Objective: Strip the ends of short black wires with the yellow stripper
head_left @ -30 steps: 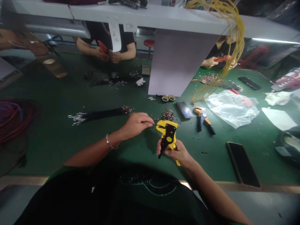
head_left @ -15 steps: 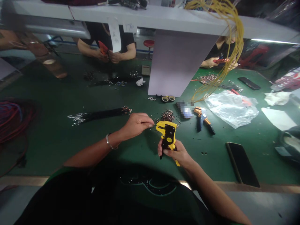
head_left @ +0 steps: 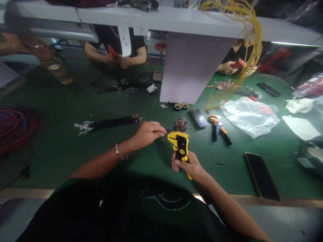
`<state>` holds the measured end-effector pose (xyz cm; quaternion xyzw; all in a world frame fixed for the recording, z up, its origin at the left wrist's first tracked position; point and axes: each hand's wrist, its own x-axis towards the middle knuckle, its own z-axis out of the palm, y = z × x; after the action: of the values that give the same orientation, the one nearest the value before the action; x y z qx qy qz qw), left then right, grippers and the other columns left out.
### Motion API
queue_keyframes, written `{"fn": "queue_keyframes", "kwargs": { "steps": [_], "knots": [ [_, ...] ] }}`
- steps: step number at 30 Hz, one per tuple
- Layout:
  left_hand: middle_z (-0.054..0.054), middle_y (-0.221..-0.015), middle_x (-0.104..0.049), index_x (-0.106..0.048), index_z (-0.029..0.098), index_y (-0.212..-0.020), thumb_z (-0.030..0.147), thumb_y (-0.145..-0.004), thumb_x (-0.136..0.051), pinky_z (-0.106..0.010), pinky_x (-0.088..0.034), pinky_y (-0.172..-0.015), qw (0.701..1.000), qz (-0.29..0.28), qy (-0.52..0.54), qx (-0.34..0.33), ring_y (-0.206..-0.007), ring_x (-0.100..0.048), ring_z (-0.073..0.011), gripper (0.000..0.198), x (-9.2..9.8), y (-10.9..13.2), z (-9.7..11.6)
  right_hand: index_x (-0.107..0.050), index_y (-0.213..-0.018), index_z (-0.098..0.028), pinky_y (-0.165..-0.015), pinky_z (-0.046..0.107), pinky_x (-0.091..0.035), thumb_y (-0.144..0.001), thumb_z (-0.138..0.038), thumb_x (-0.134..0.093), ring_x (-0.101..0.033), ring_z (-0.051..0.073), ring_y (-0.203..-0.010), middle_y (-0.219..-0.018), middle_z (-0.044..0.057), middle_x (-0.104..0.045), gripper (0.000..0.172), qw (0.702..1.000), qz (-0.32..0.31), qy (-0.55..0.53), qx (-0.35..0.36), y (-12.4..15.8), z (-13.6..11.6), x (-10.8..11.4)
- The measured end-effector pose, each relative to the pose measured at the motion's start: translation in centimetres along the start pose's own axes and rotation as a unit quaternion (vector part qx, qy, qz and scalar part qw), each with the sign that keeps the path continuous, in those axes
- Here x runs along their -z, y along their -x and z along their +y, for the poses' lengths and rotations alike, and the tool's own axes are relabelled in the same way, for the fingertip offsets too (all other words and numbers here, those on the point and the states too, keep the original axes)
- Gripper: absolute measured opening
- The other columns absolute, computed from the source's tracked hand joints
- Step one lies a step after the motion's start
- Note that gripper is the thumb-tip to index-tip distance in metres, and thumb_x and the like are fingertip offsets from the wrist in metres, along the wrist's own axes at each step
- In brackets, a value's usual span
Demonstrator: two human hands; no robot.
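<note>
My right hand (head_left: pixel 188 164) is wrapped round the handles of a yellow and black wire stripper (head_left: pixel 181 148), whose jaws point left. At the jaw tip, my left hand (head_left: pixel 152 131) has thumb and forefinger pinched together on a thin dark wire (head_left: pixel 166 133); most of the wire is hidden by the fingers. Just behind the stripper lies a heap of small cut wire ends (head_left: pixel 180 124). Left of my left hand, a bundle of black wires (head_left: pixel 109 123) rests on the green table (head_left: pixel 75 154), with pale ends at the left and coppery ends at the right.
A blue and orange tool (head_left: pixel 219 129), a clear plastic bag (head_left: pixel 249 116) and a phone (head_left: pixel 261 176) lie to the right. Coiled red and blue wires (head_left: pixel 16 131) sit at far left. Yellow wires (head_left: pixel 256 43) hang from the shelf (head_left: pixel 176 18). Two people work opposite with red tools.
My right hand has squeezed the stripper: its black lever is drawn in and the gap in its jaws has narrowed. My left hand keeps its pinch in about the same place.
</note>
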<state>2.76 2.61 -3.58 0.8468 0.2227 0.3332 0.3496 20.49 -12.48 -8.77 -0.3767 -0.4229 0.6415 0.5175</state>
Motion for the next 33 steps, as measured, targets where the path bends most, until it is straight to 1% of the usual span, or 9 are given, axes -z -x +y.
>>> {"fn": "queue_keyframes", "kwargs": {
  "steps": [6, 11, 16, 22, 29, 33],
  "knots": [
    [-0.002, -0.071, -0.068, -0.075, 0.020, -0.077, 0.018, -0.082, -0.062, -0.025, -0.048, -0.064, 1.000, -0.010, -0.015, 0.000, -0.067, -0.062, -0.0120, 0.014, -0.2, -0.1, -0.7, -0.053, -0.086, -0.016, -0.049, 0.029, -0.043, -0.081, -0.038, -0.073, -0.049, 0.012, -0.048, -0.058, -0.003, -0.052, 0.030, 0.999, 0.018, 0.033, -0.007, 0.0, 0.1, -0.2],
    [-0.002, -0.071, -0.069, -0.075, 0.020, -0.077, 0.018, -0.081, -0.063, -0.025, -0.048, -0.064, 1.000, -0.021, -0.020, -0.001, -0.068, -0.063, -0.0123, 0.013, -0.3, -0.3, -1.3, -0.051, -0.085, -0.017, -0.045, 0.028, -0.042, -0.079, -0.039, -0.073, -0.047, 0.010, -0.046, -0.057, -0.005, -0.050, 0.032, 0.999, 0.039, 0.038, -0.003, -0.2, 0.6, -0.3],
    [-0.002, -0.072, -0.069, -0.075, 0.020, -0.078, 0.017, -0.081, -0.061, -0.025, -0.047, -0.065, 0.999, -0.027, -0.044, -0.002, -0.068, -0.063, -0.0124, 0.015, -0.5, -0.3, -1.8, -0.051, -0.084, -0.017, -0.043, 0.026, -0.042, -0.078, -0.037, -0.074, -0.046, 0.010, -0.045, -0.057, -0.006, -0.050, 0.031, 0.998, 0.054, 0.035, -0.001, -0.4, 1.4, -0.3],
    [-0.001, -0.073, -0.070, -0.075, 0.020, -0.078, 0.015, -0.080, -0.061, -0.025, -0.047, -0.066, 0.998, -0.036, -0.049, -0.006, -0.069, -0.064, -0.0129, 0.015, -0.7, -0.3, -2.6, -0.051, -0.083, -0.017, -0.041, 0.025, -0.042, -0.076, -0.035, -0.074, -0.046, 0.009, -0.043, -0.055, -0.006, -0.050, 0.030, 0.997, 0.073, 0.041, 0.001, -0.6, 1.9, -0.4],
    [-0.001, -0.073, -0.070, -0.075, 0.020, -0.077, 0.015, -0.079, -0.062, -0.025, -0.047, -0.065, 0.999, -0.043, -0.032, 0.008, -0.068, -0.063, -0.0119, 0.014, -0.8, -0.5, -2.9, -0.048, -0.083, -0.019, -0.034, 0.021, -0.036, -0.077, -0.034, -0.073, -0.040, 0.007, -0.035, -0.047, -0.010, -0.047, 0.029, 0.995, 0.094, 0.042, 0.008, -0.9, 2.1, 0.0],
    [-0.001, -0.073, -0.070, -0.074, 0.019, -0.076, 0.016, -0.078, -0.063, -0.024, -0.047, -0.065, 0.999, -0.032, -0.023, 0.022, -0.066, -0.062, -0.0113, 0.012, -0.7, -0.5, -2.6, -0.048, -0.083, -0.019, -0.035, 0.022, -0.037, -0.076, -0.033, -0.073, -0.040, 0.008, -0.034, -0.046, -0.010, -0.047, 0.030, 0.997, 0.079, 0.021, 0.005, -1.1, 2.0, 0.1]
  ]
}}
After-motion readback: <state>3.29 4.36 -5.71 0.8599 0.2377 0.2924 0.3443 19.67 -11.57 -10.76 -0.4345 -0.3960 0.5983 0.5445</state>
